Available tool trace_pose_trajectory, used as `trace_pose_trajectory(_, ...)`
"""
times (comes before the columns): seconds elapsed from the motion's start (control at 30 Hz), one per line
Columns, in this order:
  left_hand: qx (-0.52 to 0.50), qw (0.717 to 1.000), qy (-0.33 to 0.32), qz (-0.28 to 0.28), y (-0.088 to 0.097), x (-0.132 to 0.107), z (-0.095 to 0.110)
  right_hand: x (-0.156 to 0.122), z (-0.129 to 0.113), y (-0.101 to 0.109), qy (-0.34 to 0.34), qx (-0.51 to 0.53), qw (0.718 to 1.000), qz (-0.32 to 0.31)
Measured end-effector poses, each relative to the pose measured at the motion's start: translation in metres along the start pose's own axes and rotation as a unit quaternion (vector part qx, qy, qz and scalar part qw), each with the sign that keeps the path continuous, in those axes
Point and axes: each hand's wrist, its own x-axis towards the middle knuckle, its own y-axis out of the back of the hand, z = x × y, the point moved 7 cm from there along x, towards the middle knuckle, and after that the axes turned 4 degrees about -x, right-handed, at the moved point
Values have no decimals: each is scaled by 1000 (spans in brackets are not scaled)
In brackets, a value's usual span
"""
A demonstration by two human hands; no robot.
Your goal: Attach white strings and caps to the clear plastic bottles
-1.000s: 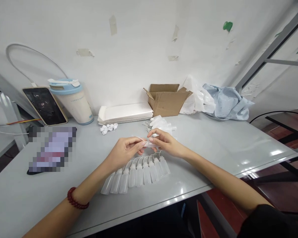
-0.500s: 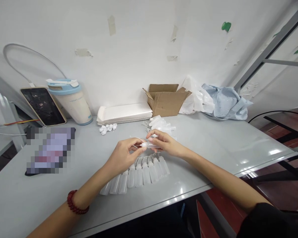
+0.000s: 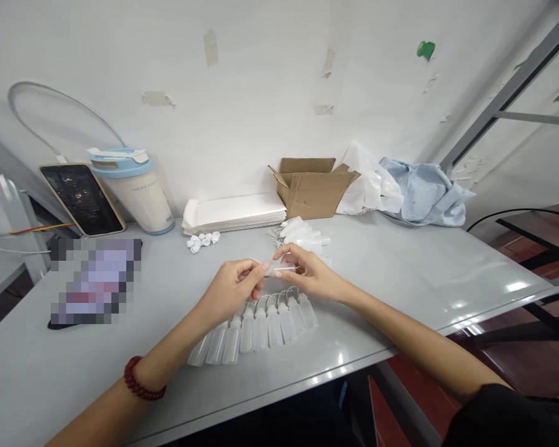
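A small translucent plastic squeeze bottle (image 3: 285, 267) lies level between my two hands above the table. My right hand (image 3: 317, 274) is closed round its body, thumb below and fingers above. At the bottle's neck end, my left hand (image 3: 239, 280) pinches with thumb and forefinger, and these fingers hide the cap and nozzle. Just below my hands, similar bottles (image 3: 274, 326) lie side by side in a fanned row, thin strap loops at their tops. Behind my right hand is a loose pile of more bottles (image 3: 302, 231).
Several small white caps (image 3: 200, 241) lie left of the pile. Along the wall are a stack of white flat boxes (image 3: 235, 211), an open cardboard box (image 3: 314, 194), a white plastic bag (image 3: 370, 186) and a blue cloth bag (image 3: 428, 192). A phone (image 3: 81, 198) and tumbler (image 3: 137, 195) stand left.
My left fingers have closed further over the bottle's neck end, covering the white tip seen before. My right fingers have shifted, so more of the bottle's body shows.
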Motion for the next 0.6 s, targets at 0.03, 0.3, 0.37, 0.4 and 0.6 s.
trace_pose_trajectory(0.03,-11,1000,7,2,1,1,-1,-1,-3,2,26,-46,998,21)
trace_pose_trajectory(0.3,-39,999,0,-13,2,2,-2,-2,-15,4,115,-166,978,57)
trace_pose_trajectory(0.37,-20,1000,-22,5,3,1,-1,-1,-12,5,86,-137,986,45)
trace_pose_trajectory(0.4,-9,999,-35,16,3,0,0,0,-10,5,64,-113,991,38)
trace_pose_trajectory(0.6,24,995,-91,41,3,-4,7,2,9,-4,-39,119,991,-36)
